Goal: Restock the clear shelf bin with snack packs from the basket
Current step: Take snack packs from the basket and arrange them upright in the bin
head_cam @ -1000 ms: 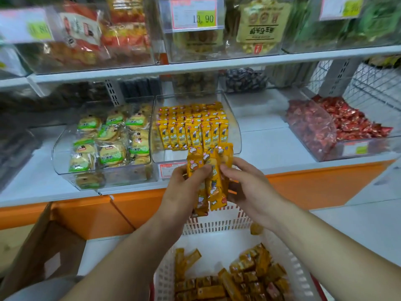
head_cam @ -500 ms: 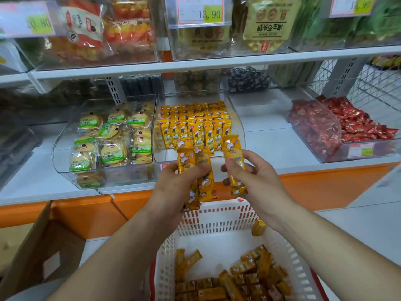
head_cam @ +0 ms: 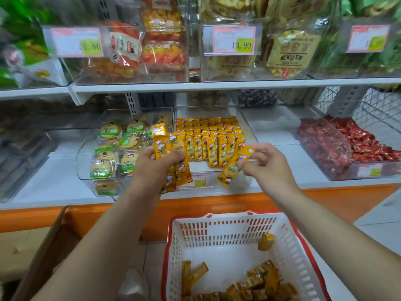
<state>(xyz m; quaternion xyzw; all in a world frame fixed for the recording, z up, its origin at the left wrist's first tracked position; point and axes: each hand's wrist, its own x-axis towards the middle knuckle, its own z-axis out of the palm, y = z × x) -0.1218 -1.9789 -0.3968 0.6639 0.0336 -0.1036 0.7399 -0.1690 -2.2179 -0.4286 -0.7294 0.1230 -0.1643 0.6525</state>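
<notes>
Snack packs (head_cam: 208,137) in yellow wrappers stand in tight rows across the back and middle of the clear shelf bin (head_cam: 243,183), while its front strip is bare. A loose heap of matching packs (head_cam: 249,285) lies in the white basket (head_cam: 227,233) below both wrists, so the restocking looks partly done with plenty left to move.

The left hand (head_cam: 152,168) grips a bunch of packs (head_cam: 181,170), its fingers (head_cam: 173,157) curled round their middles, with wrapper ends sticking out above and below the fist. The right hand (head_cam: 267,164) pinches a single pack (head_cam: 232,168) near its upper end, apparently between thumb and fingertips (head_cam: 247,164), though blur makes the exact hold hard to read. That pack hangs slanting down and to the left of the fingertips, in front of the bin's front wall and just short of the standing rows. The two hands are apart, and the filled rows lie between and beyond their fingers.
</notes>
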